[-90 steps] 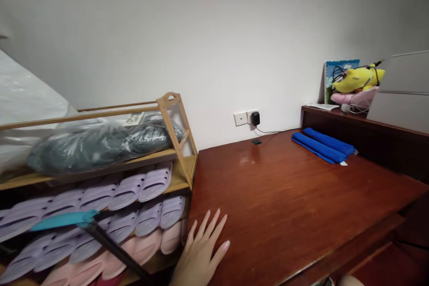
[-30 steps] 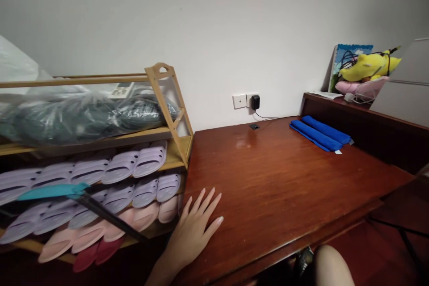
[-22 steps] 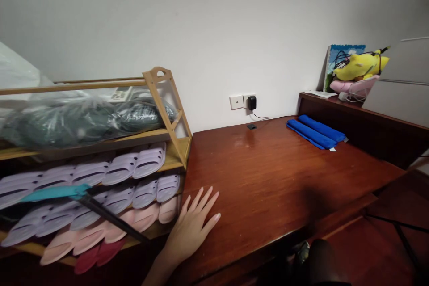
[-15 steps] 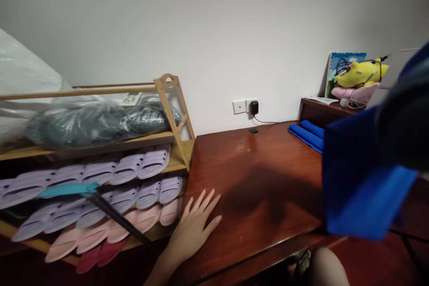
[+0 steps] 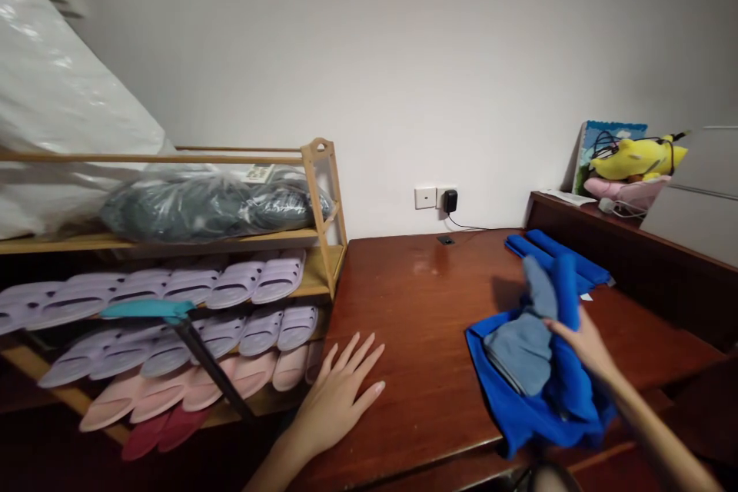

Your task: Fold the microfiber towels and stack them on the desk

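My left hand [image 5: 340, 396] lies flat on the left part of the reddish-brown wooden desk [image 5: 403, 338], fingers spread, holding nothing. At the right side of the desk my right hand [image 5: 585, 338] grips a bunched bright blue cloth [image 5: 576, 392], thumb on its near side and the other fingers hidden behind it. A grey-blue fabric piece [image 5: 522, 354] shows within the blue folds; whether it is a separate cloth or a lining, I cannot tell. The bundle's lower part hangs at the desk's front edge. Behind it lie folded blue cloths [image 5: 570, 257].
To the left stands a wooden rack [image 5: 323, 223] with several slippers [image 5: 231, 284] and a plastic-wrapped dark bundle [image 5: 213, 204]. A black plug adapter [image 5: 450, 201] sits in the wall socket. A raised shelf [image 5: 611, 223] holds a yellow plush toy [image 5: 639, 157].
The blue cloth, held up close on the right and blurred before, has come down onto the desk, and my right hand now shows on it. My left hand stays flat. The view has shifted slightly.
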Demonstrator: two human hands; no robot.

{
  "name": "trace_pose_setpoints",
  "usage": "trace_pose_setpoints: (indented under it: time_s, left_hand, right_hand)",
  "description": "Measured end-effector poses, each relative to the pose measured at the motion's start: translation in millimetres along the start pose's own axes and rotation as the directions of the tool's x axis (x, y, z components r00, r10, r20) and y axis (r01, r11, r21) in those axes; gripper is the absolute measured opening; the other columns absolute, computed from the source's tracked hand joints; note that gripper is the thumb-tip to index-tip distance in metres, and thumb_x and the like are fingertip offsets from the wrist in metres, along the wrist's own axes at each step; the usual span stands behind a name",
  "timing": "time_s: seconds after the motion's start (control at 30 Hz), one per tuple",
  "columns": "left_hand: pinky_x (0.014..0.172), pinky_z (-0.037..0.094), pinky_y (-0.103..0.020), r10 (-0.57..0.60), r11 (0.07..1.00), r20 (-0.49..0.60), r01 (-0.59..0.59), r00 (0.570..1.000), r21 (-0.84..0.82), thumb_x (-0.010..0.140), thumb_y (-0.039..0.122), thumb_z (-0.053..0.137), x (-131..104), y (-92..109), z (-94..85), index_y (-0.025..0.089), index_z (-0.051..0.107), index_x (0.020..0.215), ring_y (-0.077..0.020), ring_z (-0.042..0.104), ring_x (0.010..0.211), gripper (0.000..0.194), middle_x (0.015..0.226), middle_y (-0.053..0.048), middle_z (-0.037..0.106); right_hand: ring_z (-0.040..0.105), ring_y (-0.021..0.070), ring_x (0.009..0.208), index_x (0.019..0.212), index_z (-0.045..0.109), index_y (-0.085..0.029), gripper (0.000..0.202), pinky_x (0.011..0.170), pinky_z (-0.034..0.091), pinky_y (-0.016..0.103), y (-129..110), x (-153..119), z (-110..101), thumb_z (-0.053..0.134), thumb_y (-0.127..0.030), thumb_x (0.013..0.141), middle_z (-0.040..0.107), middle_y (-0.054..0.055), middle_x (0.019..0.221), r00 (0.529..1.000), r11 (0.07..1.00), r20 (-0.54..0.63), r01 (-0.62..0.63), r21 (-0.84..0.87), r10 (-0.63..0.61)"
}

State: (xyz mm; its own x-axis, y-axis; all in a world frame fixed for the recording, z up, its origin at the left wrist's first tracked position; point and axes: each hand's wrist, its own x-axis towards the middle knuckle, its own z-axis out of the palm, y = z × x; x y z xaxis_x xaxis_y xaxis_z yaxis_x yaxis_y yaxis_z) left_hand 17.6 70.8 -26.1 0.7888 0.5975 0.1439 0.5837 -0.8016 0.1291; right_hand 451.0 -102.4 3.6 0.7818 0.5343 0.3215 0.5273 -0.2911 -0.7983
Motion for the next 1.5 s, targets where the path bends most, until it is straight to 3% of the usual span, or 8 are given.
trace_pose_setpoints:
  time_s: [0.17,0.27,0.5,0.77,0.97,1.07,1.17,1.5]
  left_hand:
    - [0.108,0.019,-0.059,-0.016,1.0,0.028,0.016,0.999,0.018,0.092,0.044,0.043,2,39,-24.1,0.027,0.029,0.145,-0.0324,0.018,0.138,0.057,0.151,-0.009,0.024]
    - [0.106,0.018,-0.063,0.276,0.959,0.05,-0.272,0.96,-0.08,0.078,0.063,0.057,14,102,-32.8,0.029,0.006,0.149,-0.0369,0.007,0.139,0.094,0.155,-0.009,0.005]
    - [0.095,0.023,-0.072,0.455,0.89,0.036,-0.454,0.89,-0.037,0.065,0.05,0.074,72,204,25.9,0.02,0.007,0.149,-0.0497,0.004,0.135,0.111,0.153,-0.021,-0.003]
    - [0.085,0.045,-0.043,0.588,0.805,0.003,-0.586,0.809,0.098,0.087,0.023,0.048,58,206,6.1,0.015,0.049,0.121,-0.0328,0.049,0.111,0.035,0.126,-0.019,0.051]
    - [0.085,0.046,-0.034,0.33,0.924,-0.047,-0.333,0.943,-0.187,0.076,0.014,0.053,64,175,-19.2,0.022,0.051,0.111,-0.0239,0.055,0.099,0.036,0.105,-0.005,0.061]
    - [0.086,0.045,-0.029,0.175,0.87,-0.119,-0.21,0.977,-0.446,0.068,0.006,0.051,75,164,-18.4,0.022,0.052,0.105,-0.0196,0.059,0.093,0.04,0.099,-0.001,0.064]
    - [0.076,0.046,-0.024,0.088,0.77,-0.155,-0.166,0.984,-0.616,0.065,0.006,0.052,83,160,-15.6,0.02,0.055,0.098,-0.0164,0.061,0.08,0.036,0.086,0.002,0.065]
    - [0.071,0.047,-0.024,0.212,0.726,-0.067,-0.203,0.975,-0.657,0.08,0.038,0.06,101,151,-44.6,0.019,0.064,0.104,-0.0176,0.061,0.08,0.031,0.09,-0.001,0.067]
  right_hand:
    - [0.053,0.0303,0.113,0.13,0.045,-0.021,0.079,0.097,0.04,0.044,28,-17,28,0.045,-0.072,0.07,0.056,0.009,0.124,0.977,0.987,0.151,-0.143,-0.068,0.152]
    - [0.049,0.0365,0.115,0.128,0.048,-0.021,0.082,0.099,0.033,0.055,20,-14,30,0.043,-0.076,0.067,0.058,0.012,0.119,0.976,0.977,0.121,-0.163,-0.137,0.18]
    - [0.026,0.0374,0.133,0.145,0.017,-0.029,0.087,0.097,0.026,0.066,2,-60,14,0.036,-0.075,0.074,0.018,0.012,0.15,0.998,0.953,-0.046,0.029,-0.302,-0.045]
    - [0.015,0.0331,0.138,0.131,0.046,-0.033,0.061,0.102,0.027,0.058,-10,-100,8,0.048,-0.062,0.078,0.009,0.007,0.153,0.923,0.849,0.32,0.339,-0.407,-0.215]
    - [0.002,0.0278,0.14,0.146,0.016,-0.035,0.09,0.111,0.019,0.049,-27,-115,-4,0.058,-0.064,0.072,0.002,0.004,0.154,0.582,0.84,0.685,0.535,0.084,-0.439]
    - [-0.004,0.0355,0.139,0.146,0.013,-0.033,0.117,0.108,0.022,0.056,-34,-128,16,0.079,-0.053,0.052,-0.001,0.005,0.154,0.65,0.813,0.62,0.582,-0.035,-0.439]
    - [0.015,0.0307,0.137,0.144,0.027,-0.029,0.086,0.107,0.03,0.05,-40,-126,38,0.068,-0.031,0.068,0.024,0.006,0.148,0.742,0.795,0.462,0.594,-0.119,-0.485]
    - [0.038,0.0229,0.126,0.141,0.032,-0.021,0.081,0.105,0.037,0.041,-37,-60,48,0.052,-0.015,0.063,0.042,0.007,0.137,0.641,0.753,0.516,0.658,0.01,-0.567]
